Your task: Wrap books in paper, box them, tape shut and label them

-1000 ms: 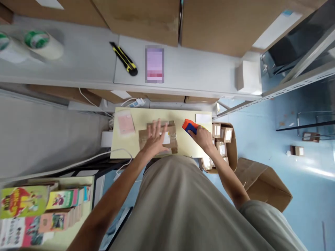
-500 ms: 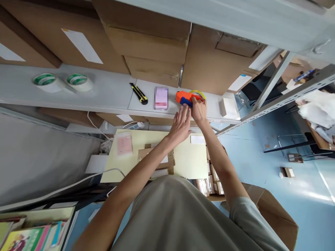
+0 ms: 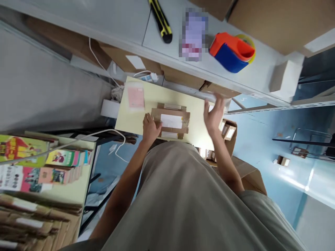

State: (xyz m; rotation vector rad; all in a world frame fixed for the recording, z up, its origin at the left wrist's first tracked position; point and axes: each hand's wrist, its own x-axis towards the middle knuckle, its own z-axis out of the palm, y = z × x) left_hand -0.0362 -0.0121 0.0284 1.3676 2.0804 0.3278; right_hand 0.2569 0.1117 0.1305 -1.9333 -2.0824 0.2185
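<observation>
A: What is sitting at the far left?

B: A stack of colourful picture books (image 3: 28,160) is lying on a pale side table, with flat brown cardboard sheets (image 3: 36,216) piling up below it. A white cable (image 3: 86,137) is trailing from there toward the pale yellow rectangular tabletop (image 3: 195,122).

A: And on that tabletop?

B: A pink slip in a clear sleeve (image 3: 135,97) is lying near its left end. Just right of it, a flat brown cardboard parcel with a white label (image 3: 171,121) is resting in the middle, on top of another parcel.

A: What is the left hand (image 3: 150,127) doing?

B: It is gripping the parcel's left edge, fingers curling over it.

A: And the right hand (image 3: 214,115)?

B: It is hovering spread wide and empty above the tabletop's right end, apart from the parcel and blurring a little.

A: Anything above?

B: On the grey metal shelf (image 3: 117,21), a black and yellow utility knife (image 3: 161,21) is lying left of a blurred-out card, and an orange and blue tape dispenser (image 3: 231,52) is sitting right of it, beside a small white box (image 3: 285,76). An open brown carton of small parcels (image 3: 229,134) is standing past the right hand.
</observation>
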